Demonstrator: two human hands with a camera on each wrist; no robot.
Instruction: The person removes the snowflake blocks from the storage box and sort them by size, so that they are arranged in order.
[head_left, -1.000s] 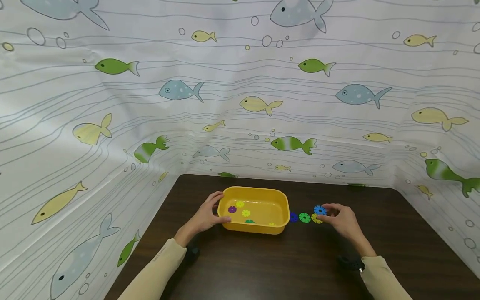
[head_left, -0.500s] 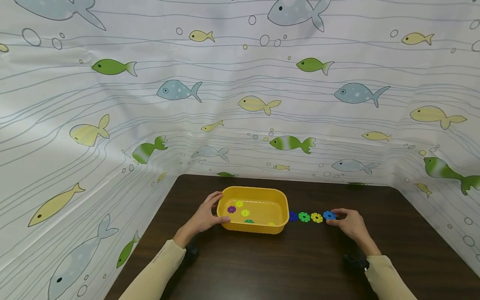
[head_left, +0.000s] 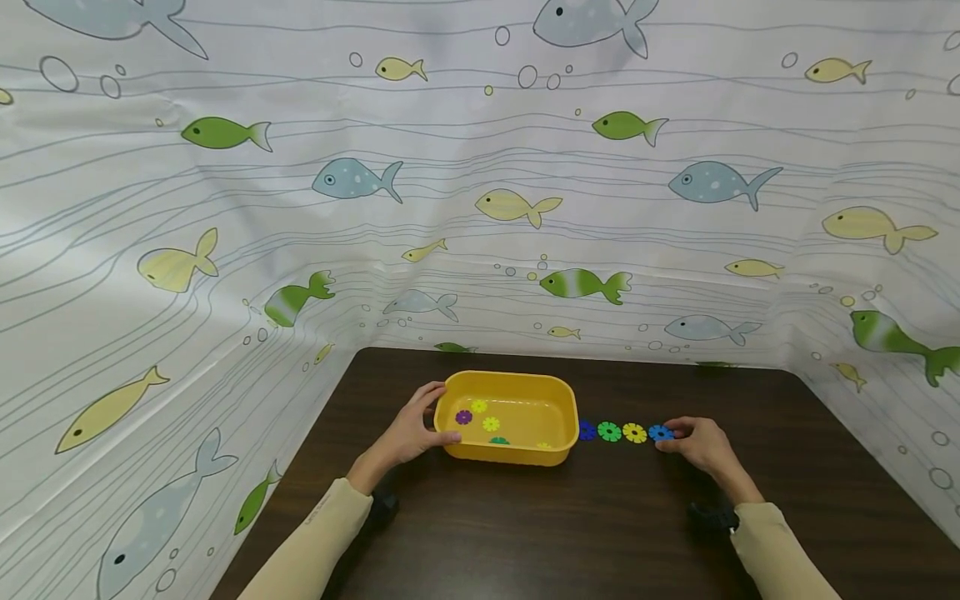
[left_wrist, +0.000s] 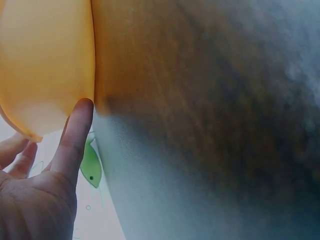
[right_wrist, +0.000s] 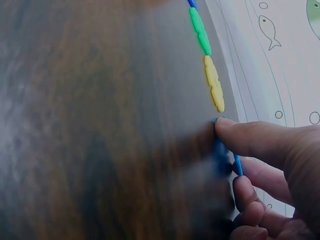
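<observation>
My left hand (head_left: 405, 429) grips the left end of a yellow plastic basin (head_left: 510, 455), with the thumb at its front rim. In the left wrist view, a finger presses the basin's wall (left_wrist: 45, 55). Right of the basin, flower-shaped plastic discs lie in a row: a dark blue disc (head_left: 587, 431), a green disc (head_left: 609, 432) and a yellow disc (head_left: 634, 432). At the row's right end, my right hand (head_left: 703, 446) pinches a lighter blue disc (head_left: 660, 432) between thumb and fingers. The right wrist view shows this blue disc (right_wrist: 238, 165) tilted, partly hidden by the thumb.
Inside the basin lie several more discs, among them a purple disc (head_left: 464, 417) and a yellow disc (head_left: 491, 424). The dark wooden table (head_left: 525, 525) is bordered at the back and sides by a white fish-printed sheet (head_left: 465, 117).
My right hand has moved right with the lighter blue disc, from above the yellow disc to just right of it. The left hand and the basin have stayed in place.
</observation>
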